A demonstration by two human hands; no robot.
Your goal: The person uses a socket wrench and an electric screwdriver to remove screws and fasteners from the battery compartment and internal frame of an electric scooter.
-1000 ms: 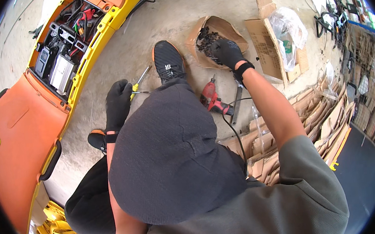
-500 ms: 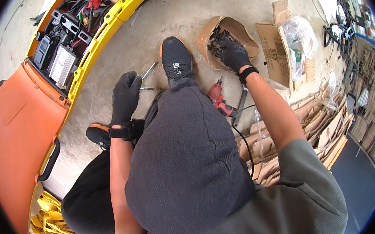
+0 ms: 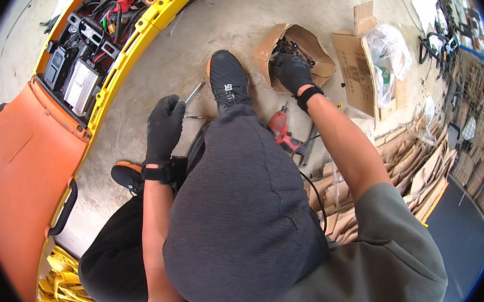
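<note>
Your left hand (image 3: 163, 123) has its fingers curled, with two metal shafts (image 3: 193, 92) just beyond them; I cannot tell whether they grip either. Your right hand (image 3: 294, 73) has its fingers down among small black parts (image 3: 286, 47) inside an open cardboard box (image 3: 323, 67); whether they pinch any is hidden. Between both hands' fingers stands your black shoe (image 3: 227, 74). A red power drill (image 3: 282, 129) lies bodyward of the right fingers, a carton (image 3: 355, 72) to their right. Well left of the left fingers: an orange-and-yellow shell (image 3: 29, 152).

Right hand (image 3: 294, 73) in cardboard box (image 3: 316, 44), at small black parts (image 3: 286, 47); left hand (image 3: 163, 123) beside metal shaft (image 3: 194, 91).
</note>
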